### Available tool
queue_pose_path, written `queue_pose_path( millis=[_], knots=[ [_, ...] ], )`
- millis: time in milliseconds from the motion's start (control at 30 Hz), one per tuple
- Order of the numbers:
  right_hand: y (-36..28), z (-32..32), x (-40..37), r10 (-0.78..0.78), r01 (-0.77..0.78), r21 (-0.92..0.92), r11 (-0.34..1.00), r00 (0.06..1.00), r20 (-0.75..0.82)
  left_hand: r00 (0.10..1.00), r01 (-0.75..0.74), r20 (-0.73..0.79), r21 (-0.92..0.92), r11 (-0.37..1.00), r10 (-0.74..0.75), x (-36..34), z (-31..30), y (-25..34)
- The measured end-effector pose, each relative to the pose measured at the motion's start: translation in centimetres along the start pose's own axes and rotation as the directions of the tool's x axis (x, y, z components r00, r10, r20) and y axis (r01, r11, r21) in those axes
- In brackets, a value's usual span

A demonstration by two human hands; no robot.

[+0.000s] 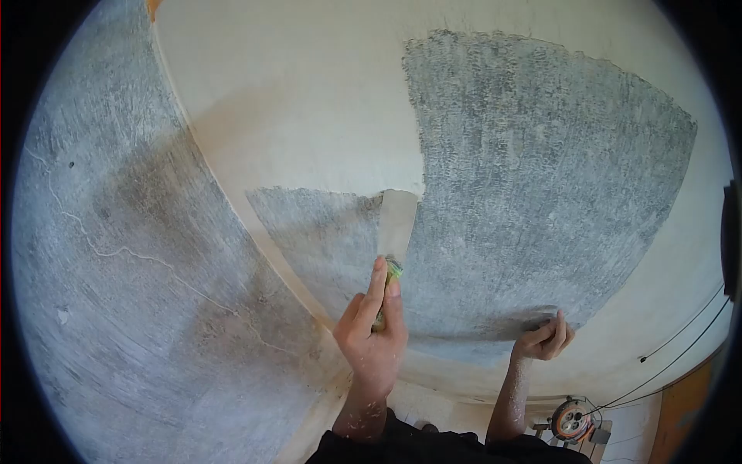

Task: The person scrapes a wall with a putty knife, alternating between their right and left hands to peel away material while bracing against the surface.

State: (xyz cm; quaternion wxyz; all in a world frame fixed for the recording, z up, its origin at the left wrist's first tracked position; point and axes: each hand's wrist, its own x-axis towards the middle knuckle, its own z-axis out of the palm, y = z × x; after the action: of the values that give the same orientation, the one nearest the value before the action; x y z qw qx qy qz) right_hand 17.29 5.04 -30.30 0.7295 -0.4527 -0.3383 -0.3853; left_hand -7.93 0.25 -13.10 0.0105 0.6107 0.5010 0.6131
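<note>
My left hand (375, 332) is closed around the handle of a scraper (398, 220), its fingers stretched along the tool toward the blade. The wide, pale blade points up the wall, and its edge meets the border between the cream coating (309, 100) and the bared grey patch (533, 170). Part of the handle, with a bit of green, shows between thumb and fingers. Lower right, my right hand (545, 338) is close to the grey surface, one finger raised and the others loosely bent, with nothing visible in it. Pale flecks dot both forearms.
A rough grey wall (131, 232) with a winding crack fills the left side, meeting the coated wall at a corner. An orange and black cable reel (572, 418) rests on a wooden slatted stand (597, 433) at lower right. Dark cables (680, 349) stretch up from it.
</note>
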Motion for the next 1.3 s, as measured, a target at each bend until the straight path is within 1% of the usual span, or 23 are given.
queue_pose_path(
  millis=[100, 200, 300, 400, 467, 500, 600, 667, 700, 733, 800, 900, 933, 1000, 1033, 1067, 1100, 1167, 1200, 1233, 1300],
  knots=[
    [0.1, 0.4, -0.2, -0.019, 0.024, 0.109, 0.994, 0.999, -0.041, 0.998, 0.016, 0.069, -0.011, 1.000, -0.015, -1.7, -0.3, -1.4],
    [0.2, 0.2, 0.1, -0.107, 0.106, 0.105, 0.989, 0.994, 0.009, 0.997, -0.069, -0.034, -0.058, 0.996, 0.068, -1.3, 0.8, -1.5],
    [-0.2, 0.2, 0.1, -0.039, 0.038, 0.109, 0.993, 0.999, 0.010, 0.999, -0.042, -0.010, -0.010, 0.999, 0.042, 0.0, 0.0, 0.0],
    [-0.3, 0.0, 0.4, -0.067, 0.062, 0.102, 0.993, 0.997, 0.045, 0.992, 0.090, 0.091, -0.017, 0.996, -0.088, -1.7, -0.7, -0.8],
    [0.3, 0.5, 0.5, -0.107, 0.104, 0.103, 0.989, 0.994, 0.016, 0.999, -0.033, 0.009, -0.010, 0.999, 0.033, -0.2, 0.6, -0.2],
    [0.4, 0.1, 0.3, -0.123, 0.120, 0.105, 0.987, 0.992, 0.027, 0.997, -0.071, -0.027, 0.008, 0.997, 0.071, 0.1, 0.7, 0.1],
    [0.1, 0.1, 0.1, -0.078, 0.075, 0.112, 0.991, 0.997, 0.025, 0.997, -0.060, -0.043, -0.045, 0.997, 0.058, 0.5, 0.1, 0.2],
    [0.4, -0.8, -0.3, -0.060, 0.054, 0.101, 0.993, 0.997, 0.051, 0.998, -0.055, -0.024, -0.026, 0.998, 0.055, -1.8, 0.5, -1.1],
    [0.5, -0.2, -0.2, -0.050, 0.045, 0.102, 0.994, 0.998, 0.043, 0.997, -0.073, -0.025, -0.020, 0.997, 0.073, -1.7, 0.7, -1.3],
    [0.5, 0.7, -0.1, -0.056, 0.054, 0.101, 0.993, 0.998, 0.017, 0.993, -0.108, -0.053, -0.018, 0.994, 0.107, -0.5, 1.3, -1.2],
    [0.2, 0.0, -0.1, -0.066, 0.063, 0.094, 0.994, 0.997, 0.032, 0.989, -0.114, -0.090, 0.009, 0.993, 0.115, 1.6, 1.5, 0.6],
    [0.1, -0.1, 0.0, -0.050, 0.045, 0.120, 0.992, 0.998, 0.036, 0.987, -0.140, -0.086, -0.034, 0.990, 0.137, 2.6, 0.8, 1.3],
    [0.5, -0.3, -0.1, -0.064, 0.057, 0.120, 0.991, 0.997, 0.050, 0.998, -0.065, 0.001, -0.040, 0.997, 0.065, 1.1, 0.3, 0.4],
    [0.8, -0.4, -0.4, -0.080, 0.072, 0.114, 0.991, 0.995, 0.065, 0.999, -0.051, 0.016, -0.065, 0.997, 0.052, -1.6, 0.3, -0.2],
    [0.8, 0.3, -0.2, -0.095, 0.090, 0.095, 0.991, 0.994, 0.048, 0.999, -0.047, 0.023, -0.081, 0.996, 0.049, -1.8, 0.6, -0.4],
    [0.7, 0.3, 0.0, -0.112, 0.108, 0.078, 0.991, 0.993, 0.049, 0.999, -0.043, -0.015, -0.098, 0.994, 0.042, -1.3, 1.3, -1.0],
    [0.4, -0.2, 0.0, -0.124, 0.120, 0.065, 0.991, 0.990, 0.071, 0.995, -0.089, -0.056, -0.086, 0.992, 0.084, 0.4, 1.7, -0.3],
    [0.0, 0.0, -0.6, -0.060, 0.056, 0.090, 0.994, 0.997, 0.041, 0.972, -0.191, -0.150, -0.052, 0.980, 0.181, 4.4, 1.8, 2.0],
    [0.2, 0.1, -0.5, -0.031, 0.030, 0.096, 0.995, 0.999, 0.016, 0.983, -0.161, -0.096, -0.036, 0.986, 0.157, 4.7, 0.7, 2.9],
    [0.4, 0.1, -0.5, -0.043, 0.039, 0.103, 0.994, 0.999, 0.032, 0.992, -0.113, -0.063, -0.046, 0.992, 0.110, 4.1, 0.3, 2.6],
    [0.8, -0.3, -0.7, -0.059, 0.053, 0.116, 0.992, 0.997, 0.055, 1.000, -0.027, 0.005, -0.059, 0.998, 0.028, 0.9, 0.0, 1.0]
  ],
)
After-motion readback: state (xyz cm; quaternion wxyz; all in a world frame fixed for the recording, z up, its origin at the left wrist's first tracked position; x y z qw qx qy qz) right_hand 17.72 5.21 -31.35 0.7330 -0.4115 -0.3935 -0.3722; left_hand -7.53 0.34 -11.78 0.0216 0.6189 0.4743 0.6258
